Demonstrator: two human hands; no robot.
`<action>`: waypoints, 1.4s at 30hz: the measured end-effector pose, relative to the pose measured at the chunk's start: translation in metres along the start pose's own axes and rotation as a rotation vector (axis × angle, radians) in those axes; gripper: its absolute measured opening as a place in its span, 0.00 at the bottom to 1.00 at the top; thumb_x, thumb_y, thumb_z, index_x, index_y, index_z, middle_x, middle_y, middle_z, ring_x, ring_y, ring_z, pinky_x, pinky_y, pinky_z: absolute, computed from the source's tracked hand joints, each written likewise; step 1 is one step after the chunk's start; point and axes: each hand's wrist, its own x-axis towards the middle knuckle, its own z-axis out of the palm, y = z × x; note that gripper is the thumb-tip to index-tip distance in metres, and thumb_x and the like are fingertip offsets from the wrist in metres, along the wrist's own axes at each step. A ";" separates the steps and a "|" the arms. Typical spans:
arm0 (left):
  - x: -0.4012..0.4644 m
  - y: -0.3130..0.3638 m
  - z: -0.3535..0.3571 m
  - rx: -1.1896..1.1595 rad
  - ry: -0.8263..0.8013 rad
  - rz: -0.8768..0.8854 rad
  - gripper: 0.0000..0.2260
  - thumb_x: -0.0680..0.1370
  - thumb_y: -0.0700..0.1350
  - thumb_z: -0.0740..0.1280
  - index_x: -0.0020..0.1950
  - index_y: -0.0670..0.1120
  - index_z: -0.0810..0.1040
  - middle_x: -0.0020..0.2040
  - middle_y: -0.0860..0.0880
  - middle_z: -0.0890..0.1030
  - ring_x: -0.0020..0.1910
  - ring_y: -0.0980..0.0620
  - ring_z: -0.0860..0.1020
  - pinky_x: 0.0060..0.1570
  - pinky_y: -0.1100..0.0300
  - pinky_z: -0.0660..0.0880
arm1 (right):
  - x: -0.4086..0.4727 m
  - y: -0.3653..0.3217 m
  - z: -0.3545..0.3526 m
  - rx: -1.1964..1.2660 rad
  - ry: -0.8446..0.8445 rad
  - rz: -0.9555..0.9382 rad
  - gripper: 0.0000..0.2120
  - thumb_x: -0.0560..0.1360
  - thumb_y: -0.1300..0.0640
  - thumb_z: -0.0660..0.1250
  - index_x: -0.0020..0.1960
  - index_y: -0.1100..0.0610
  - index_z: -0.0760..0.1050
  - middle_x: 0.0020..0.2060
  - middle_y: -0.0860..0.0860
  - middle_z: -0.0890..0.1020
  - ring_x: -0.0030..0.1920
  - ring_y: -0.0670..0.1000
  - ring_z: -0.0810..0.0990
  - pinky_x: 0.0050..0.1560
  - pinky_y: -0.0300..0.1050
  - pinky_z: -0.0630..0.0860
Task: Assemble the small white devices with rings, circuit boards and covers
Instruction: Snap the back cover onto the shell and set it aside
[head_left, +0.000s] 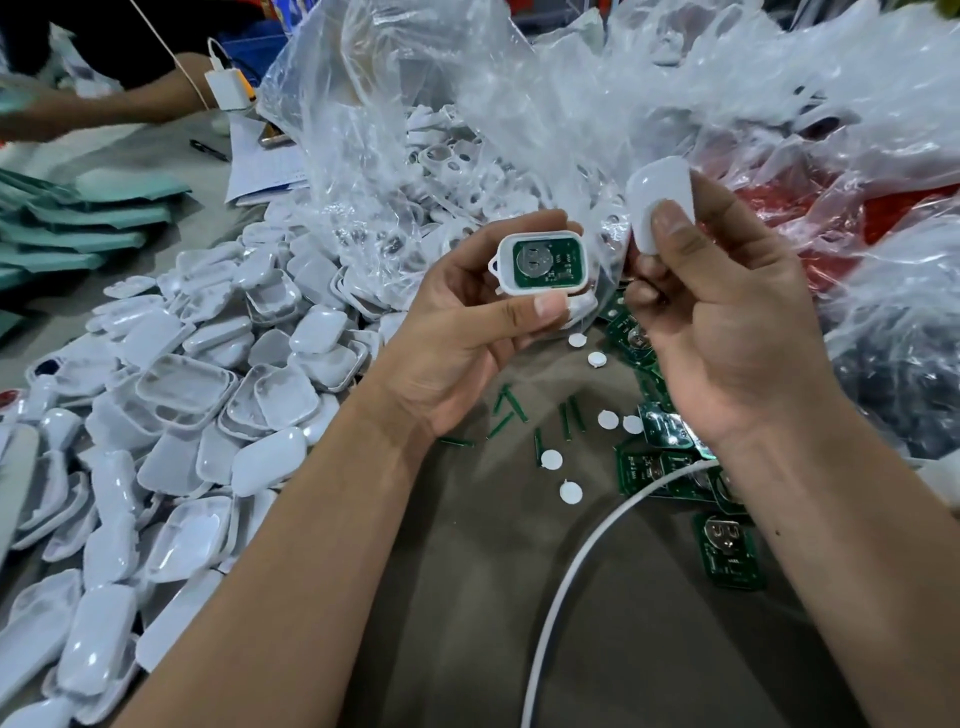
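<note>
My left hand grips a small white device base between thumb and fingers, its open side toward me. A green circuit board with a round coin-cell holder sits inside it. My right hand pinches a white cover just right of and slightly above the base, apart from it. Loose green circuit boards lie on the table under my right wrist. Small white round discs and thin green strips are scattered between my forearms.
A big heap of white covers fills the left side. A clear plastic bag of white shells stands behind my hands. A white cable crosses the brown table. Another person's arm reaches in at far left, beside teal packets.
</note>
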 end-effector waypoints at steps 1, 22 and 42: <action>0.000 0.000 0.000 -0.001 0.012 0.006 0.21 0.72 0.26 0.67 0.61 0.42 0.80 0.57 0.45 0.85 0.53 0.45 0.84 0.46 0.59 0.81 | 0.000 0.000 0.000 -0.014 0.011 0.001 0.11 0.73 0.60 0.74 0.55 0.52 0.83 0.44 0.49 0.85 0.40 0.46 0.78 0.41 0.39 0.75; 0.000 -0.008 0.003 0.259 0.167 0.150 0.20 0.70 0.24 0.72 0.58 0.41 0.78 0.50 0.48 0.86 0.50 0.50 0.84 0.48 0.57 0.81 | 0.000 0.005 0.004 -0.198 -0.047 -0.171 0.08 0.75 0.65 0.75 0.54 0.62 0.81 0.35 0.51 0.83 0.34 0.49 0.80 0.36 0.38 0.75; 0.001 -0.013 0.011 0.688 0.331 0.273 0.16 0.67 0.37 0.82 0.51 0.46 0.82 0.47 0.49 0.87 0.48 0.48 0.86 0.45 0.55 0.83 | 0.002 0.014 0.004 -0.576 -0.029 -0.362 0.10 0.76 0.62 0.77 0.55 0.64 0.83 0.36 0.58 0.85 0.32 0.52 0.85 0.34 0.40 0.79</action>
